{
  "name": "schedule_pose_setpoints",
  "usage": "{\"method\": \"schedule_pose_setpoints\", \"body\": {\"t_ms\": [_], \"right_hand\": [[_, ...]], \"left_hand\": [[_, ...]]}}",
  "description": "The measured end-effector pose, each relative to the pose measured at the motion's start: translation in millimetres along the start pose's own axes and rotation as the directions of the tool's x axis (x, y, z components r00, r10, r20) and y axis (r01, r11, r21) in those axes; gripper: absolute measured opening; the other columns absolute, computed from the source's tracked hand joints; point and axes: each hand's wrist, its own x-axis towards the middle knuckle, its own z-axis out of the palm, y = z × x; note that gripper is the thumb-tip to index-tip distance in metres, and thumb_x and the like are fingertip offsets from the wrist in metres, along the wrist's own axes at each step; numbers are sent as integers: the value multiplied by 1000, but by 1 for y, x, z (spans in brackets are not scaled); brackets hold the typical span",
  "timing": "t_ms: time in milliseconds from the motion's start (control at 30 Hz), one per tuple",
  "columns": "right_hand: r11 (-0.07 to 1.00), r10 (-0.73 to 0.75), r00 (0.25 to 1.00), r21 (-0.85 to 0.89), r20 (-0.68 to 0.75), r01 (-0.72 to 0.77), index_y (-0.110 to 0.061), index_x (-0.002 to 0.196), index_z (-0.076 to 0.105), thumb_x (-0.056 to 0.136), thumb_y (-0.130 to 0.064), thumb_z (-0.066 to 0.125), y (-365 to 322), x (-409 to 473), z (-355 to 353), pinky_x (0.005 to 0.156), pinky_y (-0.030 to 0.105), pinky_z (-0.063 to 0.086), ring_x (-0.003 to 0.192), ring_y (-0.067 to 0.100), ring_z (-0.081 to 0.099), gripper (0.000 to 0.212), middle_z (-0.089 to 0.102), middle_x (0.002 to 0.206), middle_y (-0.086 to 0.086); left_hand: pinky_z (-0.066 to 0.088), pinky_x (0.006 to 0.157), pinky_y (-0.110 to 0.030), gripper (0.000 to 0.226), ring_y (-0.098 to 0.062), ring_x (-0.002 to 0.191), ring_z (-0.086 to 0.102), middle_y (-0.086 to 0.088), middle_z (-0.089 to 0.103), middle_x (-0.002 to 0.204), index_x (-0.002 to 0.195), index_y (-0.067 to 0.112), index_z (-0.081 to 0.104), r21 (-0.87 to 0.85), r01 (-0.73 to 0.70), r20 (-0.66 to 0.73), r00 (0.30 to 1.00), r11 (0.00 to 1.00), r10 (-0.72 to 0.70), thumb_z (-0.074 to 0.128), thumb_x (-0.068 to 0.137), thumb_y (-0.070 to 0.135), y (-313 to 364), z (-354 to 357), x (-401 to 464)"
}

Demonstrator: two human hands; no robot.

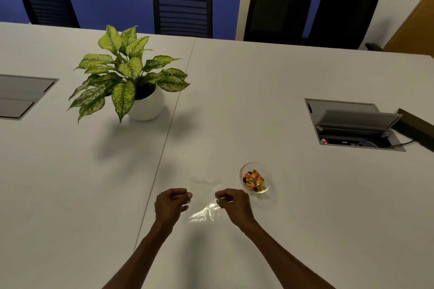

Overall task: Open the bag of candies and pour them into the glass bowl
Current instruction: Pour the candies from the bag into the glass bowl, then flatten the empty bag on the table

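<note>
Gripping bag (203,199) at both side edges: left hand (172,203) pinching left edge, fingers curled closed on the film; right hand (233,204) pinching right edge likewise, knuckles up. Holding clear plastic bag stretched between the two hands, just above or on the table (305,218) — cannot tell which. Showing no contents inside the bag; lower part creased and catching glare, upper edge pointing away from the person. Sitting just beyond and right of right hand: bowl (255,177), glass, upright, apart from the bag. Holding candies (254,180) inside the bowl, orange and gold wrapped, heaped in the middle. Extending both bare forearms from bottom of frame. Running a seam along the table left of the left hand. Standing well beyond, left of centre: plant (128,73) in a white pot. Lying open at far right: cable hatch (352,124), lid tilted up, wires showing inside. Lying shut at far left: second hatch (21,96). Lining the far table edge: chairs (183,13), black, against a blue wall.
</note>
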Motion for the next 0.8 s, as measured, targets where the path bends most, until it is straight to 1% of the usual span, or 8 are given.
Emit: {"method": "schedule_pose_setpoints", "body": {"t_ms": [233, 333, 400, 500, 600, 700, 733, 800], "right_hand": [[993, 44, 989, -116, 144, -28, -3, 93, 74, 76, 4, 72, 20, -1, 57, 58, 8, 50, 57, -9, 63, 19, 68, 80, 0], [986, 85, 977, -155, 193, -55, -5, 96, 73, 76, 2, 71, 31, -1, 84, 61, 7, 49, 59, -11, 61, 21, 67, 85, -1], [983, 86, 969, -179, 230, -45, -6, 100, 72, 77, -1, 68, 38, -2, 100, 65, 7, 49, 65, -5, 62, 24, 68, 92, 2], [963, 27, 960, -266, 280, 50, -7, 105, 66, 76, -6, 63, 48, -4, 118, 75, 24, 54, 82, 13, 61, 29, 62, 105, 10], [890, -56, 958, -421, 282, 175, -16, 110, 59, 85, -14, 58, 44, -11, 120, 80, 31, 51, 98, 23, 56, 25, 50, 117, 5], [868, -149, 953, -426, 266, 255, -24, 115, 51, 90, -19, 54, 43, -16, 118, 79, 22, 51, 102, 15, 57, 26, 48, 130, 0], [818, -211, 934, -470, 289, 331, -21, 125, 48, 90, -16, 56, 48, -12, 118, 88, 19, 46, 115, 17, 53, 36, 43, 142, 3], [710, -308, 878, -526, 366, 468, -13, 137, 42, 83, -15, 69, 59, -5, 116, 105, 30, 40, 135, 28, 40, 61, 37, 152, 10]], "left_hand": [[59, 65, -31, 17, -26, 75, 73, -12, 75, 78, 88, 6, 72, 168, 18, -133, 991, 986, 4, 80, 74, 7, -42, -38, 8], [56, 62, -27, 13, -25, 71, 73, -7, 74, 73, 83, 11, 71, 261, 9, -177, 983, 965, 39, 81, 74, 9, -60, -52, 13], [57, 65, -30, 12, -24, 69, 73, -4, 74, 72, 82, 13, 71, 315, 9, -196, 979, 949, 55, 80, 75, 10, -72, -60, 20], [57, 80, -42, 13, -20, 70, 71, 0, 73, 73, 83, 14, 71, 378, -9, -217, 971, 926, 98, 81, 74, 14, -86, -70, 29], [55, 82, -37, 22, -21, 81, 68, -1, 70, 83, 95, 10, 69, 401, -50, -226, 962, 915, 151, 79, 75, 12, -93, -77, 29], [52, 84, -31, 34, -20, 96, 65, -1, 67, 106, 111, 12, 66, 482, -210, -131, 943, 851, 307, 75, 79, 6, -99, -84, 27], [50, 90, -29, 39, -16, 104, 63, 2, 66, 115, 117, 14, 64, 554, -293, -52, 922, 779, 384, 73, 80, 5, -102, -86, 28], [39, 103, -20, 50, -10, 124, 52, 8, 56, 134, 130, 16, 58, 688, -436, 150, 868, 581, 474, 71, 83, 8, -110, -91, 32]]}}
